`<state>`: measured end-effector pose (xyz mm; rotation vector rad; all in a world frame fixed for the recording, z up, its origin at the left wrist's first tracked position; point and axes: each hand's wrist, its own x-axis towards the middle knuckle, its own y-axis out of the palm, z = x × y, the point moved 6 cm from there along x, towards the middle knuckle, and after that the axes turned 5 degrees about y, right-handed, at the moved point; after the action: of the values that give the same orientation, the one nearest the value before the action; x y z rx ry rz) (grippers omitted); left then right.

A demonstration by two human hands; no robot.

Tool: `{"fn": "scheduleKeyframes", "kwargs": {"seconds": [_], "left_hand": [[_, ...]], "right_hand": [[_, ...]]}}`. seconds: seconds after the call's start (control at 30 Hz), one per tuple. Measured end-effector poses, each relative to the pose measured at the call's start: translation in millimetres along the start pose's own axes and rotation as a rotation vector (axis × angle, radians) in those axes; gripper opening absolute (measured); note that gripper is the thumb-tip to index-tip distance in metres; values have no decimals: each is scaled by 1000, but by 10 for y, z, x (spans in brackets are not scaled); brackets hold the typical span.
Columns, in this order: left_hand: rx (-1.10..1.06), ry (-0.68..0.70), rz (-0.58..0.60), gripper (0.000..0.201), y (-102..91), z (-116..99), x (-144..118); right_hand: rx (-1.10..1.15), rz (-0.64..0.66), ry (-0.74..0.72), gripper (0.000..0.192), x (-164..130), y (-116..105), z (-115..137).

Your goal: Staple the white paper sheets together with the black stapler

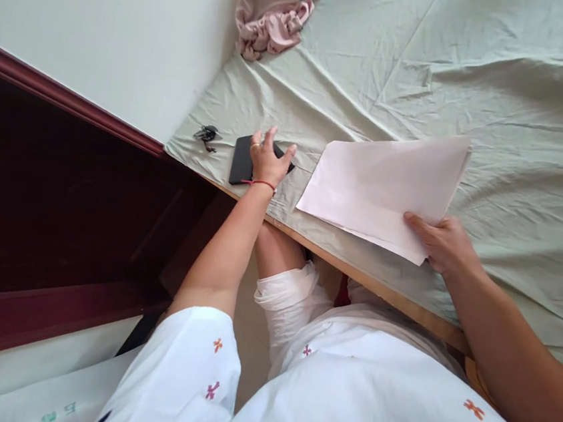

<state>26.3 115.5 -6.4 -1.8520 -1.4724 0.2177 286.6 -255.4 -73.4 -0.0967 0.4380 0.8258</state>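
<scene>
My right hand [441, 244] grips the lower right edge of a thin stack of white paper sheets [369, 190], thumb on top and the other fingers beneath. The sheets lie at a slant over the cloth, their right side slightly lifted. With fingers spread, my left hand [269, 163] is over a flat, black rectangular object [241, 160]. It hides much of that object, whose kind I cannot make out, and whether the fingertips touch it is unclear. A bunch of keys [207, 135] lies just left of the black object.
A wrinkled pale green cloth [523, 115] covers the surface, with a wooden edge [336, 262] along my side. A bundled pink cloth item [271, 25] lies by the white wall [114, 25]. Dark red wooden furniture [62, 194] stands at the left.
</scene>
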Motion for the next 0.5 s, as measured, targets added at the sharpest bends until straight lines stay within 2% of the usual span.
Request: {"fn": "scheduleKeyframes", "kwargs": {"seconds": [0.1,0.2,0.37,0.5], "left_hand": [[81,-31,126,30,239,-7,96],[61,9,163,32,304,-74,7],[-5,61,211,34,232,-265,-502],[-150,68,193,35,188,-422,-982]], "right_hand": [[29,1,82,29,-131,-10,6],[33,0,106,31,-275,-83,-12],[56,-78,186,35,-497,-322,-132],[54,-159,218,28,-688,-425,-91]]}}
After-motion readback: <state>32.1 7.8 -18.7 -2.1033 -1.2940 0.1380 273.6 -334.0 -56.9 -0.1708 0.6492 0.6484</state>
